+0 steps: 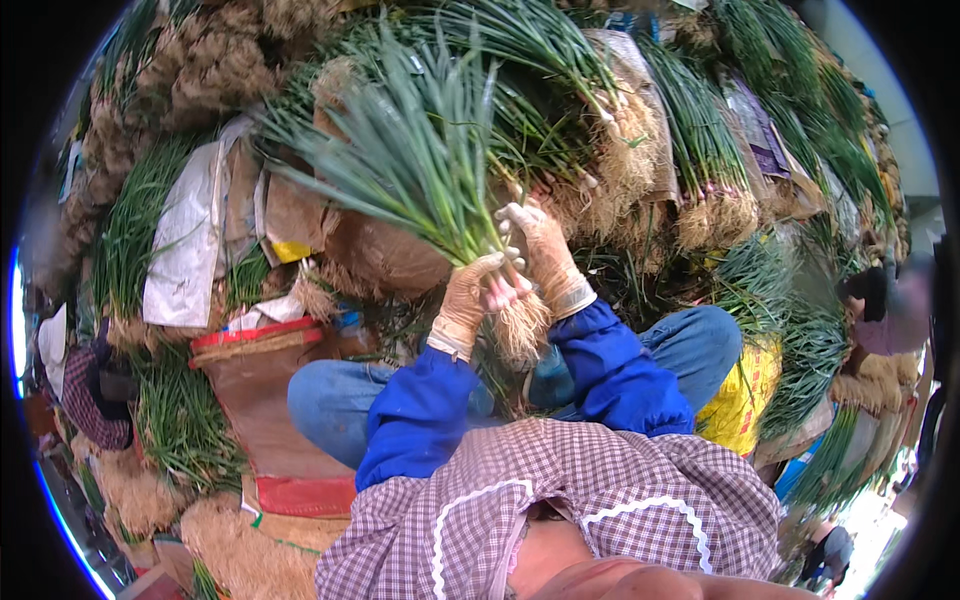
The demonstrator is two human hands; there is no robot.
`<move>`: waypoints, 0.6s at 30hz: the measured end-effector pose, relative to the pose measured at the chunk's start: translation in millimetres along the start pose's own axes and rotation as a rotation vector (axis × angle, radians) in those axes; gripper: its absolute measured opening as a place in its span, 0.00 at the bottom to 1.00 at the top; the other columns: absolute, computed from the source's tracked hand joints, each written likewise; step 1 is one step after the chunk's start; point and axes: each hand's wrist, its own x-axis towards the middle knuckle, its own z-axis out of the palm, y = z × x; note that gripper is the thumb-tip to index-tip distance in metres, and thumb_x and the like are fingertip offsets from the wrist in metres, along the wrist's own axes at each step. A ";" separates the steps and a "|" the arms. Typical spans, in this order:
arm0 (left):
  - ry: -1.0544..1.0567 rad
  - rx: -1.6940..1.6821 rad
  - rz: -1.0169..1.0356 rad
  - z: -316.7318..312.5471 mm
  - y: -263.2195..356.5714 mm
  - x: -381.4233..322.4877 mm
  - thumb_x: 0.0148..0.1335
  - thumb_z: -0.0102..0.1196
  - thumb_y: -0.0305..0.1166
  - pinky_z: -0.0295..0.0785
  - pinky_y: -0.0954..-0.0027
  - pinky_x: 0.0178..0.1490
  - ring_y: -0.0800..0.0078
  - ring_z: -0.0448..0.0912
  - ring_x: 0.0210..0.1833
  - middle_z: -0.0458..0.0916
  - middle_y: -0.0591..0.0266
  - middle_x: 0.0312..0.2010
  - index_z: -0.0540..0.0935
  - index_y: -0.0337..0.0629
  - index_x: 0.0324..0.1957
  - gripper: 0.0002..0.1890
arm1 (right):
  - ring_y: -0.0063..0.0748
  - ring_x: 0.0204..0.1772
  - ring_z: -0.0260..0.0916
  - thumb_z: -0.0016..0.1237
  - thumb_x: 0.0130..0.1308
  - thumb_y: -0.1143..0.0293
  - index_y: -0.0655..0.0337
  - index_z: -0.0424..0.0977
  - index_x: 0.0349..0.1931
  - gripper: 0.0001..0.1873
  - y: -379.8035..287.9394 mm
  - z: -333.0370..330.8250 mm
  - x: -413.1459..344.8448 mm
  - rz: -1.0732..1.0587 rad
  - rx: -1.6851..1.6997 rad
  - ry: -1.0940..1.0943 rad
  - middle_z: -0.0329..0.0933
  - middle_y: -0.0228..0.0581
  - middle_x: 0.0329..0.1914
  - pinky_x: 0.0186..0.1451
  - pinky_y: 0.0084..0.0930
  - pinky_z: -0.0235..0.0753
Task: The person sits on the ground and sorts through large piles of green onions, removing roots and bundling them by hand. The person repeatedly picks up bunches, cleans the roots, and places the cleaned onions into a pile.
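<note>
My left hand (463,301), in a pale work glove, grips a bunch of green garlic (442,180) around the stems, just above the bulbs. Its long leaves fan out up and to the left. Pinkish bulbs (501,292) and a tuft of pale roots (523,330) hang below, between my wrists. Gloved as well, my right hand (546,251) is at the bunch's right side, fingers curled against the stems by the bulbs. Part of its grip is hidden. Behind it lies a pile of more green garlic (592,142), roots toward me.
A brown sack with red bands (277,420) lies left of my knee. White sacking (184,240) covers bundles at the left. A yellow woven bag (742,397) and leafy bundles (806,367) lie at the right. People sit at the far left (94,390) and far right (885,307).
</note>
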 end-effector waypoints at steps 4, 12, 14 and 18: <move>0.223 0.586 0.038 14.2 13.3 -4.1 0.59 0.56 0.34 0.60 0.86 0.16 0.79 0.74 0.17 0.82 0.55 0.25 0.82 0.29 0.41 0.15 | 0.29 0.31 0.72 0.51 0.62 0.67 0.58 0.76 0.40 0.08 -2.2 -10.4 -9.2 0.179 0.034 -0.113 0.73 0.31 0.30 0.32 0.25 0.72; 0.129 0.754 0.219 50.3 69.1 -41.4 0.60 0.56 0.36 0.65 0.81 0.15 0.75 0.76 0.15 0.80 0.56 0.17 0.83 0.28 0.35 0.16 | 0.34 0.34 0.75 0.53 0.64 0.67 0.61 0.77 0.49 0.15 -103.5 -7.2 37.2 0.125 -0.398 -0.213 0.77 0.35 0.31 0.41 0.31 0.76; 0.321 0.744 0.126 51.9 86.0 -51.2 0.58 0.57 0.36 0.73 0.74 0.20 0.67 0.78 0.18 0.78 0.54 0.16 0.81 0.25 0.39 0.18 | 0.29 0.36 0.73 0.50 0.70 0.62 0.62 0.77 0.51 0.16 -123.6 -37.6 62.4 0.147 -0.112 -0.152 0.80 0.33 0.34 0.42 0.28 0.76; 0.182 0.423 0.245 53.9 91.2 -61.2 0.56 0.56 0.32 0.78 0.63 0.27 0.62 0.79 0.22 0.81 0.48 0.29 0.80 0.26 0.41 0.16 | 0.43 0.48 0.78 0.59 0.59 0.53 0.63 0.74 0.55 0.28 -111.8 -105.9 137.4 -0.439 -1.241 0.537 0.81 0.46 0.44 0.51 0.37 0.76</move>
